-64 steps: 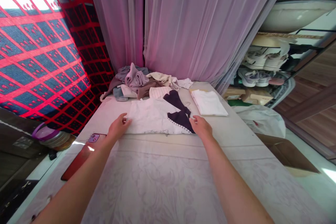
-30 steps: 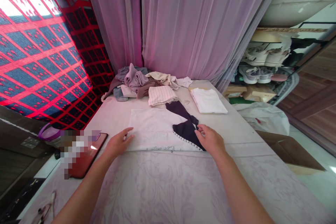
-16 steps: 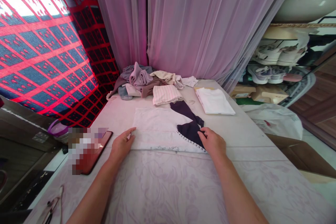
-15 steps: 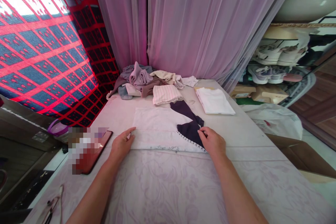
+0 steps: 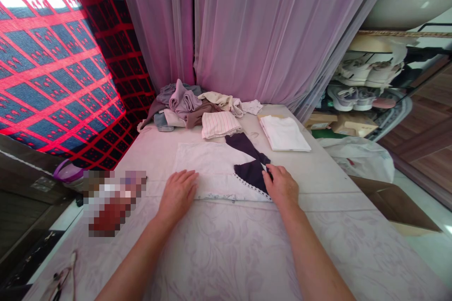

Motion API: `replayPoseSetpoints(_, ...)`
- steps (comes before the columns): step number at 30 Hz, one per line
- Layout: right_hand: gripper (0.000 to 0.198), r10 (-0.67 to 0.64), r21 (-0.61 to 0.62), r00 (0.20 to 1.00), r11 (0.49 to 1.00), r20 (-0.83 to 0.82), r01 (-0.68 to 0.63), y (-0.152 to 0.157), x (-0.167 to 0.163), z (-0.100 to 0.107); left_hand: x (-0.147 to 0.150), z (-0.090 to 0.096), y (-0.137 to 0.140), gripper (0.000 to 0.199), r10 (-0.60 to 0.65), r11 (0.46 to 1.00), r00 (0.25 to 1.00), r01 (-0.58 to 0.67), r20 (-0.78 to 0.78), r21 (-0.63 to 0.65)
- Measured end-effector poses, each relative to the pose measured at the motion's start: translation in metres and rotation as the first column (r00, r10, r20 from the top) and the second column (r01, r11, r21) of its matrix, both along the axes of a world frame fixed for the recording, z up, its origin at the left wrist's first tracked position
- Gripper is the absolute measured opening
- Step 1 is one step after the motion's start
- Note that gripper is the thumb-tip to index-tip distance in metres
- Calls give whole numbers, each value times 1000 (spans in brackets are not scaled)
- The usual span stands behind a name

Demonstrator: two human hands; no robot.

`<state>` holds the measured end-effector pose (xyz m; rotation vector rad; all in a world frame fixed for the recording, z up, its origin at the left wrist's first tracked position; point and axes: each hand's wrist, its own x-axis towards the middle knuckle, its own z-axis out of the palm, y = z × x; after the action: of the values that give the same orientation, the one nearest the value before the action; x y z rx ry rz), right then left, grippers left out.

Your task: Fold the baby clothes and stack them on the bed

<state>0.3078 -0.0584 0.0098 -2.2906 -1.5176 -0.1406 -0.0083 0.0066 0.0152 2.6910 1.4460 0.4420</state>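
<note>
A white shirt with dark sleeves lies partly folded on the cloth-covered table, with a small print along its near edge. My left hand rests flat on the shirt's near left part, fingers stretched out and close together. At the other end, my right hand touches the dark sleeve, which has a dotted white trim. Its thumb and forefinger are apart over the dark fabric. The second dark sleeve stretches out behind, toward the right.
Behind the shirt lie a folded striped garment and a heap of clothes. A folded white cloth sits at the back right. Cables and a blurred-out object are on the left. Shoes stand on a rack at right.
My left hand has moved right from the shirt's left edge and now lies flat on it. My right hand's thumb and forefinger have spread from a pinch at the dark sleeve.
</note>
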Motion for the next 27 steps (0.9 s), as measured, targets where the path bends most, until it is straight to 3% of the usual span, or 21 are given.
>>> replayPoseSetpoints(3, 38, 200, 53, 979, 978, 29, -201, -2, -16, 1, 17, -17, -4, 46, -155, 985, 987, 151, -44, -86)
replayPoseSetpoints(7, 46, 510, -122, 860, 852, -23, -509, -6, -39, -9, 21, -32, -5, 52, -166, 984, 979, 158, -116, -77)
replayPoseSetpoints(11, 52, 530, -265, 847, 813, -31, -519, -8, -44, -14, 15, -32, -4, 50, -162, 985, 978, 152, -135, -78)
replayPoseSetpoints(16, 53, 518, -247, 855, 828, -9, -504, -11, -56, -7, 18, -31, -3, 49, -125, 991, 982, 116, -143, -73)
replayPoseSetpoints(18, 54, 591, -220, 806, 784, -24, -581, -15, -69, -5, 20, -31, -4, 51, -117, 992, 982, 109, -150, -61)
replayPoseSetpoints(22, 57, 733, -244, 663, 623, -152, -744, -23, -91, -6, 21, -29, -7, 55, -108, 994, 980, 102, -168, -43)
replayPoseSetpoints(25, 57, 730, -286, 652, 593, -204, -753, -26, -88, -6, 19, -27, -7, 58, -96, 995, 975, 89, -199, -44)
replayPoseSetpoints(27, 57, 712, -317, 670, 599, -210, -736, -27, -78, -5, 15, -25, -7, 59, -85, 996, 972, 74, -221, -55)
